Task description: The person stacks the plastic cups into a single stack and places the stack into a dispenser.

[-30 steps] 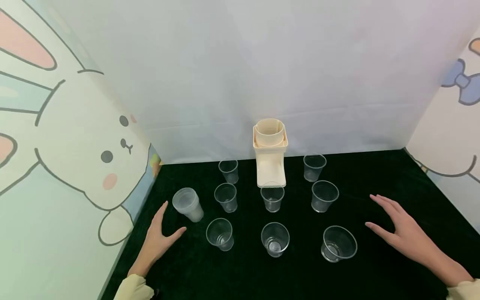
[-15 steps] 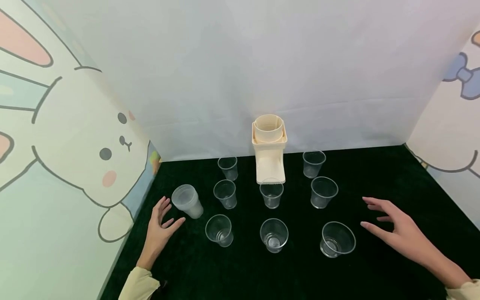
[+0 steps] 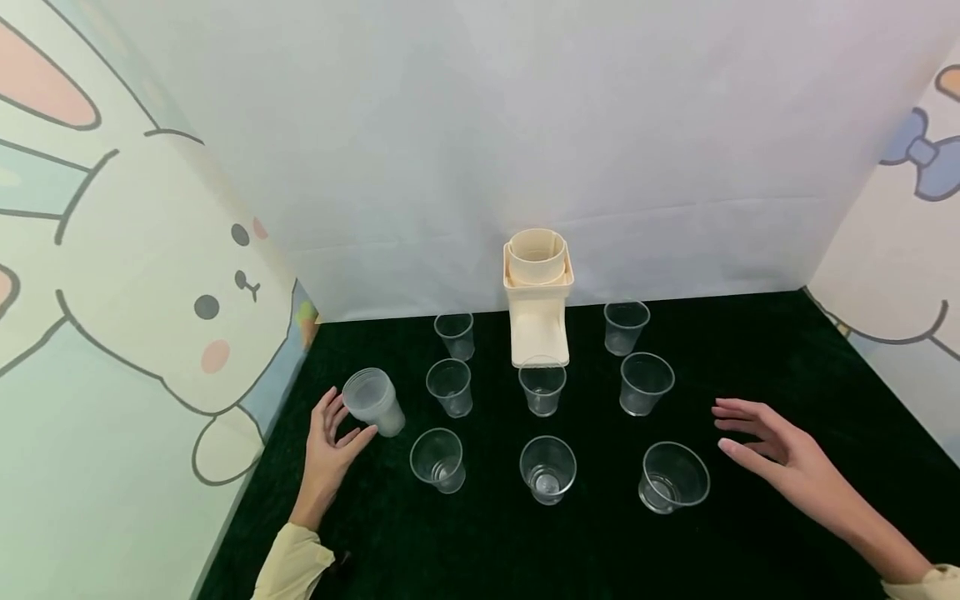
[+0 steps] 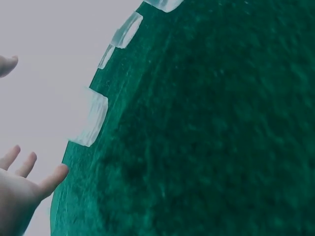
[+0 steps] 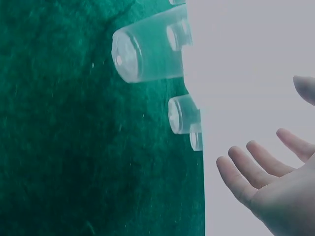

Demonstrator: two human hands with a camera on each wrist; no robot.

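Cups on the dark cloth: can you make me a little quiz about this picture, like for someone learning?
1. How many single clear cups stand apart on the dark cloth, not counting the frosted stack?
2. True or false: the right hand holds the nearest clear cup.
3. Which hand is at the frosted stack of cups: A the left hand, B the right hand, C neither?

Key
1. Eight, one of them right at the foot of the cream holder.
2. False: its fingers are spread beside that cup, apart from it.
3. A.

Head view looks down; both tilted wrist views seemingly share its green mat (image 3: 750,533).
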